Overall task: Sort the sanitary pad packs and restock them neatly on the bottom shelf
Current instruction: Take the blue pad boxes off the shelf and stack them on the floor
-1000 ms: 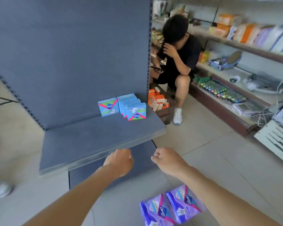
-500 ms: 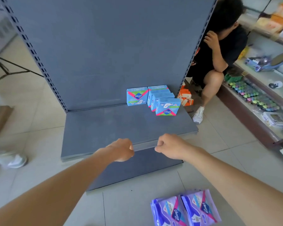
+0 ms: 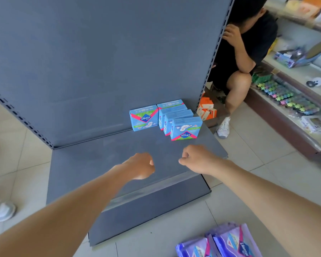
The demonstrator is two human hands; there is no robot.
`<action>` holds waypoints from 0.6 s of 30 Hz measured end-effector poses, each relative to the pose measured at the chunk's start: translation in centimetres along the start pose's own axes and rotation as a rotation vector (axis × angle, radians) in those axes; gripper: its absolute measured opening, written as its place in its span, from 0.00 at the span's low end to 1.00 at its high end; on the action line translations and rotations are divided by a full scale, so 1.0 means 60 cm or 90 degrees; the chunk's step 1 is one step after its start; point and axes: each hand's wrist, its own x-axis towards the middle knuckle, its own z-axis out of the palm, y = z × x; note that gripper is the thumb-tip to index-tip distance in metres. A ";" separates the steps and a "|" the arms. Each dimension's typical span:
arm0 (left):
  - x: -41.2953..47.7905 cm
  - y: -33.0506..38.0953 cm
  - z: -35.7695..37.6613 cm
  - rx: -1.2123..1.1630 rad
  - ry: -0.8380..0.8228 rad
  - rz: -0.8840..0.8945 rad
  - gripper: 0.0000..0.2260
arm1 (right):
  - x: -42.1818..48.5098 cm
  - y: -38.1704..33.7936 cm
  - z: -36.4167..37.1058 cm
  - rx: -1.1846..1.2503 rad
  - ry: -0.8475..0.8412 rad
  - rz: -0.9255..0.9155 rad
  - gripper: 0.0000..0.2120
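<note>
Several blue pad packs stand at the back right of the grey bottom shelf (image 3: 93, 160). One blue pack (image 3: 144, 118) stands alone on the left, and a row of others runs forward to the front blue pack (image 3: 186, 128). Purple pad packs (image 3: 228, 242) lie on the floor at the lower right. My left hand (image 3: 142, 165) and my right hand (image 3: 197, 158) hover over the shelf's front half, both curled into loose fists with nothing in them, short of the blue packs.
A person in black (image 3: 246, 51) crouches right of the shelf's upright, beside orange boxes (image 3: 207, 111) on the floor. Stocked shelves (image 3: 289, 101) line the right wall. A white shoe (image 3: 3, 211) rests on the tiles at the left.
The view has drawn closer to the shelf. Both fists have moved forward from the shelf's front edge to above its surface. The packs have not moved.
</note>
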 end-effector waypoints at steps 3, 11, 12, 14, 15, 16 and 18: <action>0.048 0.029 -0.015 -0.010 -0.001 0.001 0.12 | 0.032 0.031 -0.021 -0.005 0.016 0.003 0.12; 0.167 0.111 -0.048 -0.003 0.038 0.004 0.15 | 0.132 0.120 -0.076 0.024 0.089 0.070 0.13; 0.181 0.114 -0.049 -0.009 0.048 0.000 0.17 | 0.144 0.125 -0.079 0.029 0.095 0.076 0.12; 0.209 0.113 -0.047 -0.043 0.080 0.003 0.21 | 0.166 0.131 -0.080 0.031 0.105 0.093 0.12; 0.223 0.110 -0.044 -0.062 0.097 0.007 0.24 | 0.175 0.132 -0.078 0.032 0.110 0.101 0.12; 0.232 0.107 -0.042 -0.080 0.116 0.008 0.27 | 0.185 0.133 -0.075 0.037 0.116 0.109 0.13; 0.245 0.103 -0.037 -0.110 0.138 -0.002 0.29 | 0.203 0.136 -0.068 0.063 0.117 0.123 0.13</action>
